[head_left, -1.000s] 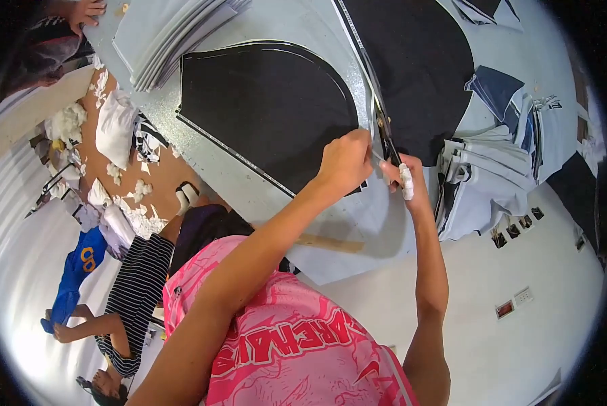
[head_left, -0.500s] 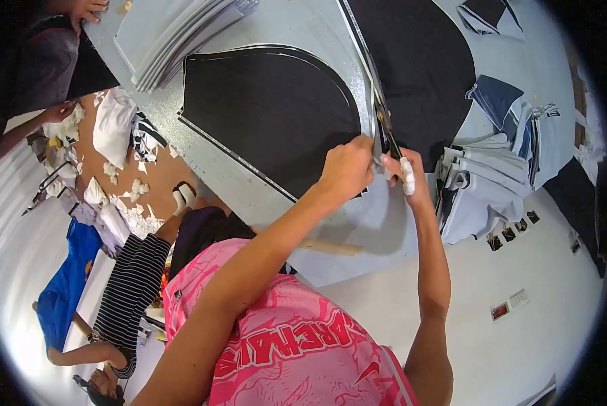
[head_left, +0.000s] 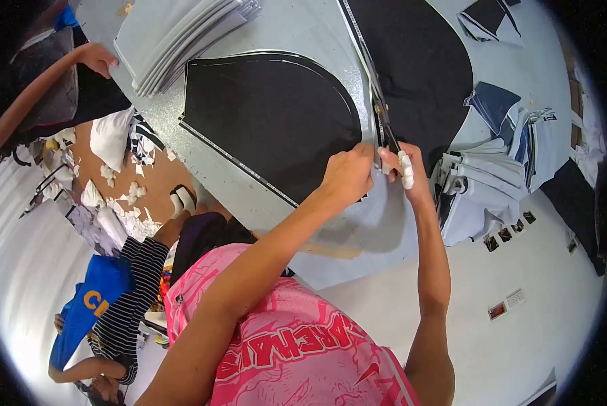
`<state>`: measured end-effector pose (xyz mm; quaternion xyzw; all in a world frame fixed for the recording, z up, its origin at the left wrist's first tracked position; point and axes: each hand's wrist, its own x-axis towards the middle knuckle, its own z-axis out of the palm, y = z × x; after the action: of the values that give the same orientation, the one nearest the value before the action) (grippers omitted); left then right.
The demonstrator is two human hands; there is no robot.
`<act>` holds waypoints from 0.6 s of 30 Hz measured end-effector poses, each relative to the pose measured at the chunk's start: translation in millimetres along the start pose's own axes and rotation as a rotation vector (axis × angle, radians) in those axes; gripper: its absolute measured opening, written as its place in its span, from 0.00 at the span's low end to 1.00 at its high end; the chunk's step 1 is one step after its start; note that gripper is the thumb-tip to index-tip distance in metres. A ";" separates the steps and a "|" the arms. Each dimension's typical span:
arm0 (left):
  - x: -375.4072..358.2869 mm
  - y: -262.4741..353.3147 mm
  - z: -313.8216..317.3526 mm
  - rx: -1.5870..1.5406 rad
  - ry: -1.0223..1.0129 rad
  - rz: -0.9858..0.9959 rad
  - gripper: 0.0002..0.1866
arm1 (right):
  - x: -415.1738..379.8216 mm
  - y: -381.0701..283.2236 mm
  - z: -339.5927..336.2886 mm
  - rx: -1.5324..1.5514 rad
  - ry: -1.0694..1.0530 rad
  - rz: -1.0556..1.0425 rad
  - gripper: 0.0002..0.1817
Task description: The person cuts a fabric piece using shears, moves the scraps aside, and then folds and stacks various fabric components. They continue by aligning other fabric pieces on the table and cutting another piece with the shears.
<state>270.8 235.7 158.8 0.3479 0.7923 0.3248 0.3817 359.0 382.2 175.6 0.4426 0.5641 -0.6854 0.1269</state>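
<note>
Jutting forward from the right hand (head_left: 409, 169): scissors (head_left: 383, 111)

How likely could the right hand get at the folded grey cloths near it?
Probably yes: the grey cloths lie beside the right hand with nothing visible blocking, though it would likely need to put down the scissors.

one scissors (head_left: 380, 111), perhaps two large black panels (head_left: 270, 122)

A co-worker's hand (head_left: 98, 59) has neared the table (head_left: 209, 169).
</note>
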 end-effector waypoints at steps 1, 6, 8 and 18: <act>0.3 -0.3 0.4 0.015 -0.010 0.005 0.10 | 2.1 -1.8 0.8 0.045 -0.017 -0.022 0.18; 1.2 -0.9 -2.5 0.049 -0.059 0.017 0.13 | 5.2 -4.3 2.9 0.053 -0.016 -0.038 0.19; 0.2 -2.7 0.9 0.015 -0.022 0.017 0.11 | 3.9 -2.8 3.9 0.037 -0.017 -0.023 0.18; 0.0 -0.9 -6.3 0.020 -0.067 0.029 0.15 | 15.9 -25.9 19.5 0.013 0.035 -0.027 0.19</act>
<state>265.3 233.7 161.2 0.3737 0.7772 0.3102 0.4000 323.4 378.7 180.2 0.4476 0.5679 -0.6828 0.1049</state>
